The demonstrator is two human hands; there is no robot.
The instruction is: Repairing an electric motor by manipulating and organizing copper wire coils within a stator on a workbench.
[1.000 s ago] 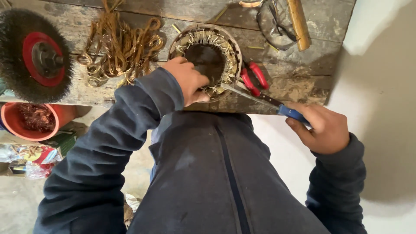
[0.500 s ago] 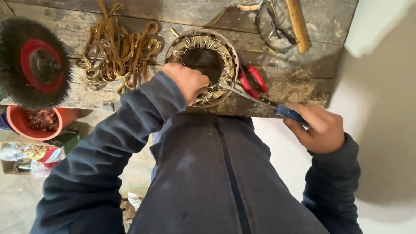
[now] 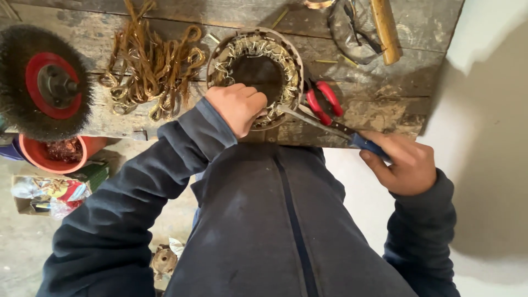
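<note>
On the workbench [image 3: 385, 104], hands grip stator [image 3: 258, 66] and screwdriver [image 3: 335, 127].

On the wooden bench [image 3: 385, 104], the motor ring [image 3: 256, 71] sits near the front edge. The left hand [image 3: 237, 107] rests on its near rim. Wire bundle [image 3: 151, 66] lies left of the ring; wire brush wheel [image 3: 44, 82] farther left. Pliers [image 3: 324, 102] lie just right of the ring. The right hand [image 3: 404, 165] (off the bench's front-right edge) holds a screwdriver [image 3: 330, 126] reaching to the ring. A bucket [image 3: 55, 154] stands below the brush wheel.
</note>
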